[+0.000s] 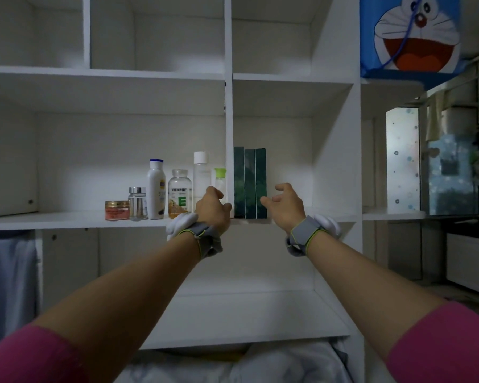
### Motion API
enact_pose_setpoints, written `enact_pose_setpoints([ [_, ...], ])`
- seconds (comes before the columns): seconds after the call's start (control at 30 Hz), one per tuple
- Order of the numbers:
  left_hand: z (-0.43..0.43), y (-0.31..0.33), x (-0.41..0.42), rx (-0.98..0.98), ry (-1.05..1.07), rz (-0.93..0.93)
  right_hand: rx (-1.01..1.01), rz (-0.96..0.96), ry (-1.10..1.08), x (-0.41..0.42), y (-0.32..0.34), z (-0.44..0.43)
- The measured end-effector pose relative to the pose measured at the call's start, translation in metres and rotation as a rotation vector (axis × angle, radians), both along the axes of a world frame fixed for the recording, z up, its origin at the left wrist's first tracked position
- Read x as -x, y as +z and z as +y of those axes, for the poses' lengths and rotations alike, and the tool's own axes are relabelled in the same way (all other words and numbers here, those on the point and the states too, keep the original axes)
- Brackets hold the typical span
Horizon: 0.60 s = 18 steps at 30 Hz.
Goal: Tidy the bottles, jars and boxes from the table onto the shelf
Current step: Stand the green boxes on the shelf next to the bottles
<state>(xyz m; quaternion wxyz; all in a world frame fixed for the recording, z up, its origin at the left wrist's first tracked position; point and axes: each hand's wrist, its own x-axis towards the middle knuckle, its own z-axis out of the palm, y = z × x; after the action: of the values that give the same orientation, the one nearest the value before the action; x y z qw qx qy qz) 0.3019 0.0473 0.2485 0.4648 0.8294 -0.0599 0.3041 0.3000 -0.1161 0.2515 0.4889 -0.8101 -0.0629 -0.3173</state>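
A white shelf holds a red jar and bottles in its left compartment, one pill bottle part-filled with yellow pills. Green boxes stand upright in the right compartment. The left hand curls at the green-capped bottle, and I cannot tell whether it grips it. The right hand, fingers spread, is just beside the boxes.

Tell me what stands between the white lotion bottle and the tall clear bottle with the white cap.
The vitamin E bottle stands there, as the head view shows.
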Motion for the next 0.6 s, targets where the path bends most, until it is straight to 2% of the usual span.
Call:
enact_pose_setpoints([
  [0.2,0.011,-0.005,0.027,-0.006,-0.028,0.021,0.011,0.005,-0.059,0.026,-0.002,0.007],
  [0.4,0.024,-0.014,0.067,-0.007,-0.046,0.027,-0.004,-0.010,-0.010,0.066,-0.007,0.018],
  [0.6,0.034,-0.020,0.109,-0.002,-0.108,0.084,0.069,-0.019,0.029,0.101,-0.016,0.025],
])
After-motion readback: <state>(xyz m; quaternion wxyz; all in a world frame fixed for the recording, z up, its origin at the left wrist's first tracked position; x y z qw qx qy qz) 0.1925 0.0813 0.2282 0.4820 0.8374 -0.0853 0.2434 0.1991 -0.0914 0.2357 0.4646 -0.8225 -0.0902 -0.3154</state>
